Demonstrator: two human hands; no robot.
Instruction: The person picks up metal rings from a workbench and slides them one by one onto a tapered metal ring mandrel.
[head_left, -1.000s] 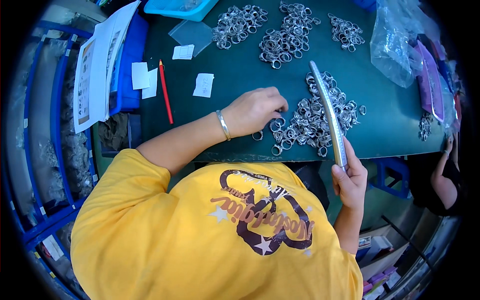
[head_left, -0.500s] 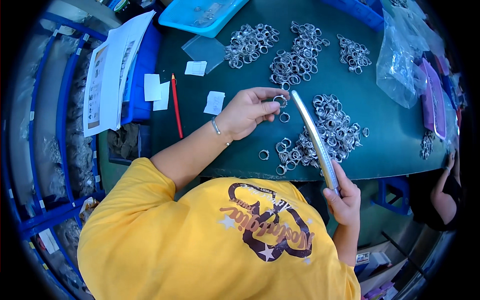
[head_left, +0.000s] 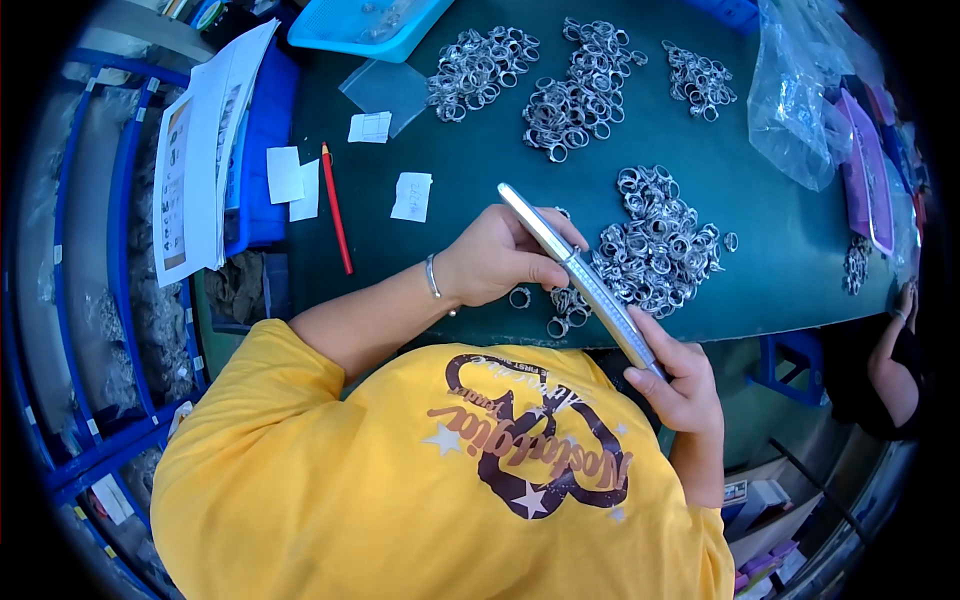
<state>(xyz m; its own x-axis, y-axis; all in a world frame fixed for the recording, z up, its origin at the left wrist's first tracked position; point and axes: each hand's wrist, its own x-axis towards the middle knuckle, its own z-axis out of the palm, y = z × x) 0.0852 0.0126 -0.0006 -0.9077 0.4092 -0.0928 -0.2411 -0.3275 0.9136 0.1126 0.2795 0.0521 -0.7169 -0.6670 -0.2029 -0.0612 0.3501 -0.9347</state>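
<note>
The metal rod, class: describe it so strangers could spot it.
On the green table, find the heap of rings nearest the yellow shirt. The metal rod slants past its left side, lower end in the right hand. Unlike the round rings, it is long and slim.

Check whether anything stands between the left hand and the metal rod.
Nothing visible does. The left hand is at the metal rod, its thumb and finger on a ring that appears to sit around it. The large heap of rings lies to the rod's right, outside that gap.
</note>
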